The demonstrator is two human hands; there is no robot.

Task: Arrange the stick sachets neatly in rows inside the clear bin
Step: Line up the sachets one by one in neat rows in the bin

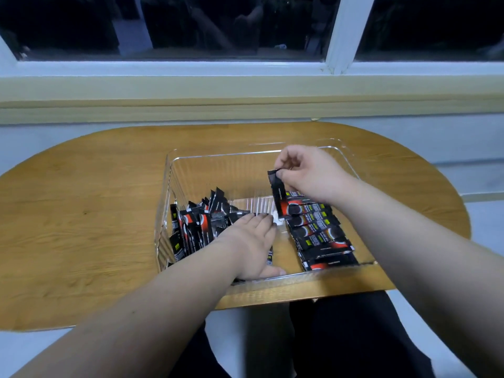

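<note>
R hand (305,173) grip pinching sachet (279,197) over neat row (321,236); L hand (251,241) grip flat, fingers straight, in clear bin (169,192).

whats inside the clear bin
A jumbled sachet pile at left, a neat sachet row at right. The left hand hides whatever lies beneath it; the right hand pinches one sachet.
</note>
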